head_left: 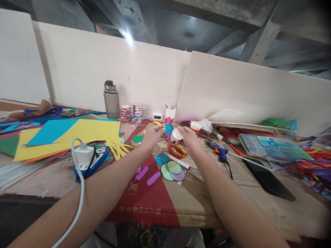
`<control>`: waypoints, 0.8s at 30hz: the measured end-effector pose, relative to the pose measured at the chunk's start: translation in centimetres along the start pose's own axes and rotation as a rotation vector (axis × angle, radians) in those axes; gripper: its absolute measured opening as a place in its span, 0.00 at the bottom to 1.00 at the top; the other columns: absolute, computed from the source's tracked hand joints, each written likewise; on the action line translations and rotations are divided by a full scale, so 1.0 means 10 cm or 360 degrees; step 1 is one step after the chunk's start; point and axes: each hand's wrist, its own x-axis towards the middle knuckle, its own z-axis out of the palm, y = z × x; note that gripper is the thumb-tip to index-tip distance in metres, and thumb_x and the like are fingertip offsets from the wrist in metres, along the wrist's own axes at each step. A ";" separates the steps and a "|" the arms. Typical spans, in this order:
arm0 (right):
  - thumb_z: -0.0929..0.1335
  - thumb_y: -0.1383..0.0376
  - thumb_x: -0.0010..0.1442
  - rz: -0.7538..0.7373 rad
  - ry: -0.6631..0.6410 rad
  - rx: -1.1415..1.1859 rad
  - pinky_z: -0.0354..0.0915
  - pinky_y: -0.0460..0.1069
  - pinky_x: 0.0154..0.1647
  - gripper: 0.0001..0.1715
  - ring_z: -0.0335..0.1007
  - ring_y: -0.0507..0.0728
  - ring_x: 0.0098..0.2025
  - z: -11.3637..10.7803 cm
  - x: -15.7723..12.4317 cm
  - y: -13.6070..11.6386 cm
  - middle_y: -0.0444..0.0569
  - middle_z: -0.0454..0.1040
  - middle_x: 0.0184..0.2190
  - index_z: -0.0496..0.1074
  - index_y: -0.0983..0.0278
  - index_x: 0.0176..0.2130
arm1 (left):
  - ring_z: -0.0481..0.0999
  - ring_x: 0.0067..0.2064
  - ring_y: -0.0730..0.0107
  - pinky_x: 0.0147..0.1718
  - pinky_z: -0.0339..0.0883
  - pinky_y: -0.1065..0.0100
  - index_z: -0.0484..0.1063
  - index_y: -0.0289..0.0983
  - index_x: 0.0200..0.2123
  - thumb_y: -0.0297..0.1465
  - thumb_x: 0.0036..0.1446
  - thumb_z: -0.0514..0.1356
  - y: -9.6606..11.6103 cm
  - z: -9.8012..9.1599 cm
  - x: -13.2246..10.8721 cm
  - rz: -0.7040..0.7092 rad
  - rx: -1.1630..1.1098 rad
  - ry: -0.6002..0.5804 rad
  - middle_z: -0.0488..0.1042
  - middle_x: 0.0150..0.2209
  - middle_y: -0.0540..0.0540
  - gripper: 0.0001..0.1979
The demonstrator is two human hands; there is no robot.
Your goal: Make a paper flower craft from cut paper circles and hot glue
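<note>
Over the middle of the table, my left hand pinches a blue paper circle that has purple strips sticking out above and below. Close beside it, my right hand grips a white round disc by its right edge. The two pieces are held nearly side by side. Beneath them lie red-handled scissors and a white marker. Nearer to me are a loose blue circle, pale green circles and purple paper strips.
A blue power strip with a white cable stands left, by yellow paper sheets. A glue gun, black phone and plastic case lie right. Behind stand a bottle, disc stacks and paper cups.
</note>
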 end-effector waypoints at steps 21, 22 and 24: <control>0.73 0.54 0.45 -0.0624 0.0006 -0.0673 0.66 0.56 0.48 0.29 0.70 0.59 0.45 -0.09 0.06 0.04 0.51 0.75 0.43 0.72 0.64 0.46 | 0.77 0.32 0.74 0.41 0.74 0.64 0.75 0.31 0.35 0.22 0.56 0.60 0.01 -0.02 0.02 0.0011 -0.0131 -0.0017 0.78 0.34 0.45 0.05; 0.74 0.53 0.45 -0.0669 0.0039 -0.0735 0.65 0.56 0.49 0.29 0.69 0.60 0.45 -0.09 0.06 0.04 0.51 0.74 0.43 0.73 0.63 0.46 | 0.77 0.32 0.74 0.40 0.74 0.63 0.75 0.31 0.35 0.22 0.55 0.61 0.00 -0.02 0.02 0.0026 -0.0136 -0.0013 0.78 0.34 0.45 0.05; 0.74 0.53 0.45 -0.0742 0.0127 -0.0790 0.65 0.57 0.50 0.29 0.68 0.61 0.46 -0.10 0.05 0.03 0.52 0.72 0.45 0.75 0.61 0.46 | 0.77 0.32 0.73 0.41 0.74 0.62 0.76 0.32 0.35 0.22 0.54 0.62 0.00 -0.01 0.02 0.0062 -0.0147 -0.0019 0.78 0.34 0.45 0.05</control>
